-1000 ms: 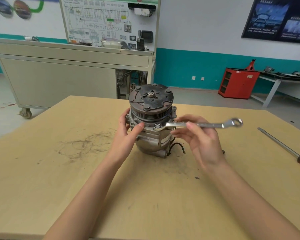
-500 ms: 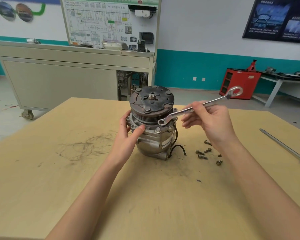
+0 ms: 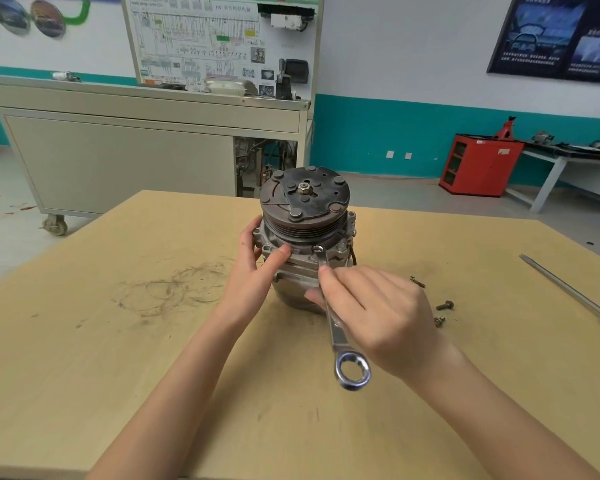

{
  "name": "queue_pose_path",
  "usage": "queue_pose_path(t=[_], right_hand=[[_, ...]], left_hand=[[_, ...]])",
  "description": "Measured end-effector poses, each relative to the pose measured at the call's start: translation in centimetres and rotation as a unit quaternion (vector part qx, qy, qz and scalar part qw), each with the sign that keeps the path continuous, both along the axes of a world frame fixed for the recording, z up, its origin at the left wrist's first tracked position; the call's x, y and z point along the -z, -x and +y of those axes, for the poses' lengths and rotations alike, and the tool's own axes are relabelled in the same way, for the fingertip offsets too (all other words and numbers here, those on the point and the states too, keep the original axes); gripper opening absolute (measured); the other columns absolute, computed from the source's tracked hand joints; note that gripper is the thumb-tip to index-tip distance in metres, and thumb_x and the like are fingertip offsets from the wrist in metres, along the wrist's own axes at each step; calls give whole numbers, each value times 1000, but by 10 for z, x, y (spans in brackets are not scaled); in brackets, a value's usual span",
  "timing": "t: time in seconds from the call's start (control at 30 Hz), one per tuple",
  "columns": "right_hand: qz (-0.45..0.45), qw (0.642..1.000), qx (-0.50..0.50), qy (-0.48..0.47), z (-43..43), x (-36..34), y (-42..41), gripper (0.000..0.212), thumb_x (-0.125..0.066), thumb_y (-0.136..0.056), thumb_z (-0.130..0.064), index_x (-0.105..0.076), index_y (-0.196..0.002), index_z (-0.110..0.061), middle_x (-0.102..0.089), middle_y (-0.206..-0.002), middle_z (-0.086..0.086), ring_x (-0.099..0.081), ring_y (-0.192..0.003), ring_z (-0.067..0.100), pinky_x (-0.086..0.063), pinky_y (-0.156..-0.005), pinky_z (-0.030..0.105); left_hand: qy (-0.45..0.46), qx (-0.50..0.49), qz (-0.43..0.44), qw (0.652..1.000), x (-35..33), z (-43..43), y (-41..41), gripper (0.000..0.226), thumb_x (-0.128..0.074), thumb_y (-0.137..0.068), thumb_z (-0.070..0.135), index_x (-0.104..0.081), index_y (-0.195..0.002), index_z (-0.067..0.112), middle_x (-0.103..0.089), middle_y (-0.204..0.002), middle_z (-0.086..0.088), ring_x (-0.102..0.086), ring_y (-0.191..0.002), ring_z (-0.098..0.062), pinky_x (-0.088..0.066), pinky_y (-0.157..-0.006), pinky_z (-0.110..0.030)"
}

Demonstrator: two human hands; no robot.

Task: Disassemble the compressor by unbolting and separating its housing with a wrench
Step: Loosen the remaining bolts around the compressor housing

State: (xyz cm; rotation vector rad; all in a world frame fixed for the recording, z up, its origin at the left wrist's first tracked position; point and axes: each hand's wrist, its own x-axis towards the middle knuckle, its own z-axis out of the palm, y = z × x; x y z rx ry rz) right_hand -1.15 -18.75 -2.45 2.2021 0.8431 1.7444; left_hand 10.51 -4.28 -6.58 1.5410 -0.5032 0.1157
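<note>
The compressor (image 3: 303, 223) stands upright on the wooden table (image 3: 125, 358), its dark pulley face on top. My left hand (image 3: 253, 271) grips its left side, thumb on the housing flange. My right hand (image 3: 378, 310) holds the shaft of a silver combination wrench (image 3: 340, 334). The wrench's open end sits on a bolt (image 3: 317, 250) at the front of the flange. Its ring end points back toward me, above the table.
Three loose bolts (image 3: 444, 305) lie on the table right of my right hand. A long screwdriver (image 3: 568, 292) with an orange handle lies at the right edge. A grey wheeled cabinet (image 3: 118, 161) stands beyond the table, a red cabinet (image 3: 478, 164) far right.
The wrench was lifted off the flange and swung round. Its handle went from pointing right, to up and right, to pointing toward me, and its open end is back on the front bolt.
</note>
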Motion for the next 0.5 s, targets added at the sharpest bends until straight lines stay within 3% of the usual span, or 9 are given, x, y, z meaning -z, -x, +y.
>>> queue_pose_path(t=[0.23,0.4,0.43,0.47,0.5], right_hand=[[12,1000,25,14,7,14,1,26,-65,-90,-19,-72,-85,6,-62,-65,9,-59,-55,23,-49,-49,32],[46,994,-61,-81,-13,26,-2,22,-65,-88,-13,-72,-90,7,-69,-75,13,-66,-63,23,-54,-57,32],[100,977,-111,-155,-19,28,-2,19,-64,-88,-12,-72,-93,5,-71,-79,11,-67,-67,20,-55,-61,30],[187,930,-180,-260,-24,29,-2,17,-61,-89,-11,-71,-97,0,-72,-83,8,-68,-72,18,-56,-65,30],[287,842,-259,-377,-28,26,-3,15,-57,-91,-10,-68,-100,-6,-72,-84,5,-69,-75,18,-57,-67,32]], left_hand=[[-3,-8,2,1000,0,0,0,58,-57,-95,26,-28,-146,29,-52,-135,4,-51,-122,-10,-44,-98,-24],[-1,-3,14,1000,1,0,-1,59,-57,-95,27,-27,-146,31,-50,-137,8,-48,-122,0,-42,-82,-2],[-2,-1,16,1000,1,1,-1,60,-57,-95,28,-27,-147,32,-50,-137,9,-48,-122,1,-42,-80,-1],[-2,1,18,1000,1,1,0,60,-57,-95,29,-26,-147,32,-49,-137,10,-47,-122,2,-42,-79,-1],[-2,3,20,1000,1,1,0,61,-57,-95,30,-25,-147,33,-48,-137,11,-46,-123,2,-42,-80,-2]])
